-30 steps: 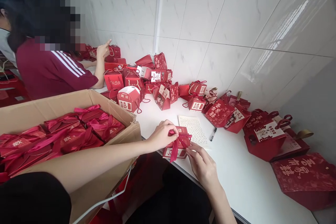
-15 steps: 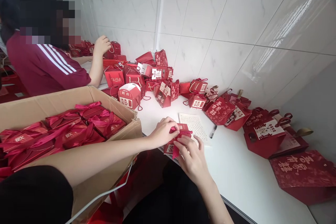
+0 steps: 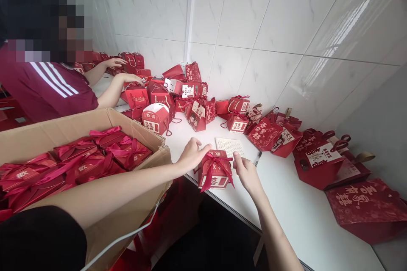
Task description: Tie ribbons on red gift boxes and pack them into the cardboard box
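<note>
A small red gift box point(image 3: 208, 173) with white and gold Chinese characters stands at the front edge of the white table. A magenta ribbon point(image 3: 217, 161) is tied in a bow on its top, its tails hanging down the front. At its left upper side is my left hand point(image 3: 190, 156), open, thumb stretched toward the box. My right hand point(image 3: 249, 173) is close to the box's right side, fingers loosely bent and thumb apart, with nothing seen in it.
On my left, a cardboard carton point(image 3: 136, 127) holds several ribboned red boxes point(image 3: 122, 152). A written sheet point(image 3: 230, 144) and a pen point(image 3: 258, 159) lie behind the box. More gift boxes point(image 3: 267, 133) line the tiled wall. A co-worker in maroon point(image 3: 47, 89) handles boxes at far left.
Both my hands have let go of the ribbon and moved apart to the box's sides. The bow and box front now show. The co-worker's raised hand has come down onto the boxes.
</note>
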`<state>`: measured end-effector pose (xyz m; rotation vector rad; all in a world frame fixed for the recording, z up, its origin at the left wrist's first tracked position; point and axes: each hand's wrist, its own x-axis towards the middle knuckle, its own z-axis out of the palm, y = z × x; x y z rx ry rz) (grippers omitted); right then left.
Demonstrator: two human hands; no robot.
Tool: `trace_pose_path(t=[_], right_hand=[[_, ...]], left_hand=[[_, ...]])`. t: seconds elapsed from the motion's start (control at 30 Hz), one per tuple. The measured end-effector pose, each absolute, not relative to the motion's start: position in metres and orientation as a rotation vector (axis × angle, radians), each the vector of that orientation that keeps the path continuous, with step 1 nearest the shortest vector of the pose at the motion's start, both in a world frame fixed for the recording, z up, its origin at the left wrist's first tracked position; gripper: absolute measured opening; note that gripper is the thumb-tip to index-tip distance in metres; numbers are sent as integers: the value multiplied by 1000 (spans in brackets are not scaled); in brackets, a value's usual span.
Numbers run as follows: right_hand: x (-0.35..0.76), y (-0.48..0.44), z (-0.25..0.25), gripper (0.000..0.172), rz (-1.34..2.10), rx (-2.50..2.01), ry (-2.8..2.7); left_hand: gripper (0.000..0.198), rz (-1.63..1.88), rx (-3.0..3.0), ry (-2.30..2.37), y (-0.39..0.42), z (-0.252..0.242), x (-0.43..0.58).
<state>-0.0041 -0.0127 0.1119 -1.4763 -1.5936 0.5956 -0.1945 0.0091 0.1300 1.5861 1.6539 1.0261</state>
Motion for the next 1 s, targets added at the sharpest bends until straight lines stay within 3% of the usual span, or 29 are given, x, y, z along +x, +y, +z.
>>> trace_pose_path(t=[0.13, 0.3, 0.6, 0.67, 0.8, 1.0], right_hand=[[-12, -3, 107, 56, 816, -1376, -1561], [-18, -6, 94, 50, 1020, -1175, -1412], [-18, -13, 82, 45, 984, -1152, -1289], [-14, -16, 79, 44, 946, -1163, -1290], [-5, -18, 69, 67, 990, -1188, -1390], [2, -15, 58, 68, 1039, -1232, -1441]], left_hand=[[42, 777, 1484, 1601, 10, 128, -197], [25, 915, 1628, 1554, 0, 116, -194], [24, 1040, 1570, 1560, -17, 107, -186], [36, 994, 1575, 1518, -21, 110, -190], [88, 751, 1732, 1319, -24, 117, -202], [124, 534, 2004, 1173, -7, 112, -212]])
